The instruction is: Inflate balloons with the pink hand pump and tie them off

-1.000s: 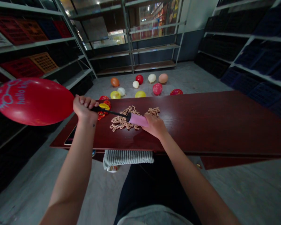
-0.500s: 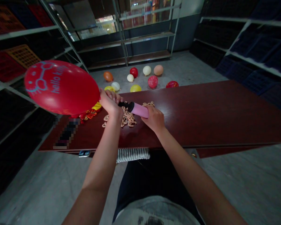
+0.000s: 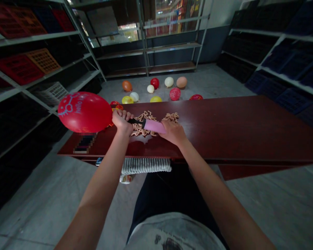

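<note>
A red balloon [image 3: 87, 113] with blue "hello kitty" print is inflated and points out to the left. Its neck and the black end of a pink balloon pump [image 3: 153, 126] meet inside my left hand [image 3: 122, 121], whose fingers are wrapped round them. My right hand [image 3: 173, 132] grips the pink barrel from the other side. Between the hands a thin black shaft shows. Under the pump lies a pile of long, curled, beige uninflated balloons [image 3: 146, 116], with a smaller pile [image 3: 172, 117] beyond my right hand. Red and yellow pieces show partly behind my left hand.
The dark red table [image 3: 237, 128] spans the front. A pixelated flat object [image 3: 85, 143] lies at its left end. Several inflated balloons, one orange [image 3: 127, 85], rest on the floor [image 3: 208, 74] beyond. Shelves with crates [image 3: 43, 60] stand on both sides; a grey ribbed cloth [image 3: 146, 165] is below the front edge.
The red balloon looks smaller and sits lower and further right in view. More of the thin black shaft shows between my hands. The whole view has shifted slightly.
</note>
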`<state>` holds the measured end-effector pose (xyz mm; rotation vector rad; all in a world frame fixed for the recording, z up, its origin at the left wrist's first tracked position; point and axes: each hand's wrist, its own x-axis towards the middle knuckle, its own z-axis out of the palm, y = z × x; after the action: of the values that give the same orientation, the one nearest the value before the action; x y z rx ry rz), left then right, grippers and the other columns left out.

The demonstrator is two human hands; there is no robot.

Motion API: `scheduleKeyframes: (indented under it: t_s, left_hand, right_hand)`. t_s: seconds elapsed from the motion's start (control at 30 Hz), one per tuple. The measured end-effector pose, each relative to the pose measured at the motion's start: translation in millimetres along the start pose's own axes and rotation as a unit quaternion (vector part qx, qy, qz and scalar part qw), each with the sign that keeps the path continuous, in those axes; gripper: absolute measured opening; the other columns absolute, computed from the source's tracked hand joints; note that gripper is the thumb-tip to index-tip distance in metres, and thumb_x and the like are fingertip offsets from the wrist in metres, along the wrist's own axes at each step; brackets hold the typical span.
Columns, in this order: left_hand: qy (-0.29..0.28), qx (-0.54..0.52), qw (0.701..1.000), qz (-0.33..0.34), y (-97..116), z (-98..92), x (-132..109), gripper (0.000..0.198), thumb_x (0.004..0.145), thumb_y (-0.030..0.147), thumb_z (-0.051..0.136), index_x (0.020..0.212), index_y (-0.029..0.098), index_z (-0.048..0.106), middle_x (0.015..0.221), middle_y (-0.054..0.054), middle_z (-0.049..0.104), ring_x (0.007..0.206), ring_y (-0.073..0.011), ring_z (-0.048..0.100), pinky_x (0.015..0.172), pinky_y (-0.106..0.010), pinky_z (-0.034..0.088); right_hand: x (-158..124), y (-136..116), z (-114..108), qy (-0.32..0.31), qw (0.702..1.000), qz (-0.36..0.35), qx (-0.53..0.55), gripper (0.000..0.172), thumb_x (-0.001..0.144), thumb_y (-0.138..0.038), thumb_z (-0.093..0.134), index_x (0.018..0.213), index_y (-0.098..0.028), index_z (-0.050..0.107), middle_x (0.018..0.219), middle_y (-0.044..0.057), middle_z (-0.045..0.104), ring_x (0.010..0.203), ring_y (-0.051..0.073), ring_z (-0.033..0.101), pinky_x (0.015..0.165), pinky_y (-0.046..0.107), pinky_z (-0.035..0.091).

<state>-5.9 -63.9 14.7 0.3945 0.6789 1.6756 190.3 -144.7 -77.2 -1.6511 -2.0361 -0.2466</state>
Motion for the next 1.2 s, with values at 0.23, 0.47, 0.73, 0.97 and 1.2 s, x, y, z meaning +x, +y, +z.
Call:
scheduleKeyframes:
  t_s: [0.23,0.47,0.73,0.97,1.2]
  left_hand:
    - [0.004,0.0,0.999,0.034,37.5,-12.4,5.6,0.039,0.098,0.018,0.033,0.062,0.019,0.018,0.046,0.008,0.017,0.033,-0.0061,0.018,0.04,-0.022,0.022]
    - [-0.073,0.052,0.992,0.09,79.0,9.3,4.9,0.047,0.102,0.031,0.035,0.06,0.019,0.018,0.047,0.006,0.017,0.034,-0.0078,0.019,0.04,-0.024,0.025]
    - [-0.147,0.118,0.968,0.166,54.1,58.5,-13.9,0.054,0.105,0.041,0.029,0.058,0.019,0.019,0.048,0.004,0.017,0.035,-0.0074,0.022,0.044,-0.026,0.021]
    - [-0.164,0.139,0.97,0.117,-19.6,75.0,-13.9,0.055,0.104,0.043,0.037,0.056,0.021,0.02,0.046,0.006,0.019,0.036,-0.0072,0.021,0.043,-0.025,0.026]
    - [-0.147,0.092,0.982,0.076,-54.9,65.5,-9.9,0.056,0.103,0.04,0.039,0.053,0.022,0.022,0.042,0.004,0.026,0.036,-0.01,0.035,0.042,-0.024,0.035]
  right_hand:
    - [0.0,-2.0,-2.4,-0.012,0.999,-0.026,0.015,0.037,0.084,-0.04,0.065,0.113,-0.018,0.061,0.109,0.01,0.072,0.097,0.025,0.068,0.081,0.033,0.047]
    - [1.2,-4.7,-6.9,-0.005,0.998,0.012,0.066,0.036,0.082,-0.041,0.069,0.111,-0.021,0.061,0.105,0.008,0.073,0.094,0.024,0.069,0.078,0.032,0.048]
    - [0.9,13.1,3.5,0.05,0.992,0.084,0.082,0.041,0.079,-0.039,0.072,0.113,-0.018,0.06,0.102,0.011,0.072,0.093,0.027,0.069,0.076,0.034,0.049]
    - [3.8,14.6,2.5,0.043,0.988,0.121,0.08,0.051,0.081,-0.044,0.069,0.121,-0.015,0.058,0.108,0.013,0.072,0.091,0.029,0.07,0.074,0.037,0.051]
    - [3.8,16.1,-0.9,0.062,0.984,0.14,0.086,0.049,0.08,-0.035,0.071,0.124,-0.018,0.057,0.115,0.012,0.071,0.1,0.028,0.069,0.081,0.037,0.051]
